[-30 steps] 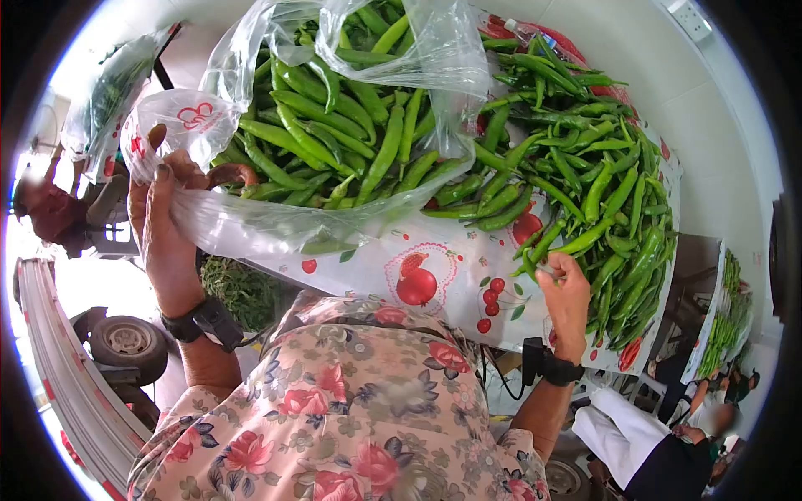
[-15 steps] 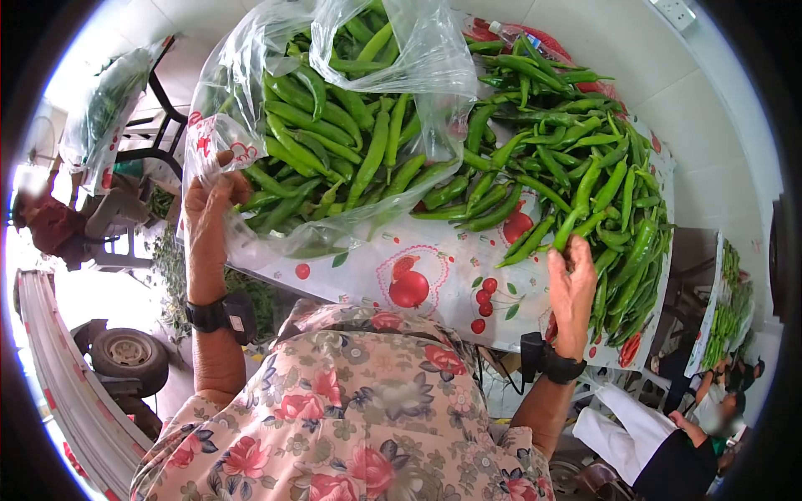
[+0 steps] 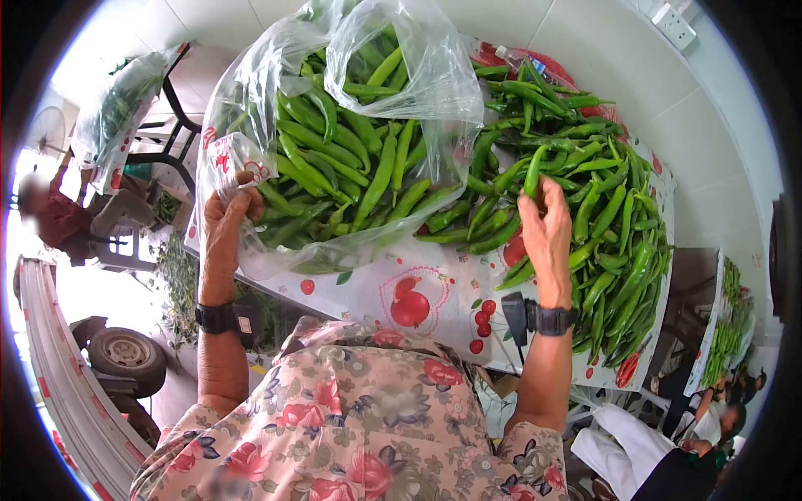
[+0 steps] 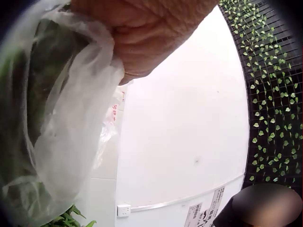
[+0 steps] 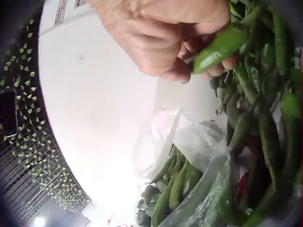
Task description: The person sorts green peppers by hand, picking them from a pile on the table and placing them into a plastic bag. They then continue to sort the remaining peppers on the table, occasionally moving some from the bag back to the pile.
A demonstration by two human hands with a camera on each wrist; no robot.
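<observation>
In the head view the left hand pinches the near left edge of a clear plastic bag holding many green peppers. The right hand grips one green pepper between thumb and fingers, over the left side of a loose pepper pile. In the right wrist view that held pepper points out past the thumb, above the pile and beside the bag. The left wrist view shows the bag's crumpled film against the left hand.
A patterned tablecloth lies under the bag and pile. A red net and a plastic bottle sit behind the pile. A second table with peppers stands at the right; another person sits far left.
The right hand has lifted a pepper from the pile's near edge and moved up and left towards the bag. The left hand, still holding the bag edge, has moved inward to the right.
</observation>
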